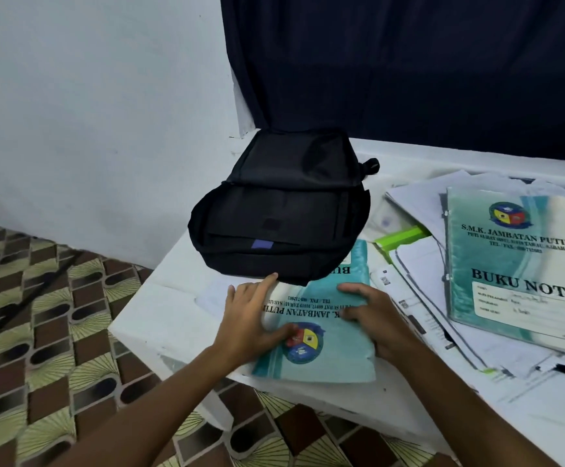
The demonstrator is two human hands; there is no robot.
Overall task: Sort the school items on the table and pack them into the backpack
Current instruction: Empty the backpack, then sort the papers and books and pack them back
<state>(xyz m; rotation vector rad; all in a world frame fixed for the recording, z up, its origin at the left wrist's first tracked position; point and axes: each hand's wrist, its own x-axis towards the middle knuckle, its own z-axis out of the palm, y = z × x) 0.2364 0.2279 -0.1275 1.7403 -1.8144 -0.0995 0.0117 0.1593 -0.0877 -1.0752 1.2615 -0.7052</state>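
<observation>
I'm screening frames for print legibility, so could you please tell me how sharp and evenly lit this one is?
Head view: light soft and dim; "BUKU NOTA" on the right notebook reads clearly; smaller print is soft; the backpack is too dark for detail; wide-angle lens bends the table edge.

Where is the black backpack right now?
The black backpack lies on the white table near its far left corner, its front edge resting on the teal notebook under both hands.

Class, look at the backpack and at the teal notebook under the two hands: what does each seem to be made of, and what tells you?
Backpack: probably woven synthetic cloth, matt black; it sags and creases softly.
Teal notebook: paper with a printed cover, seemingly slightly glossy; its near edge shows stacked pages. The left hand and right hand rest on it.
</observation>
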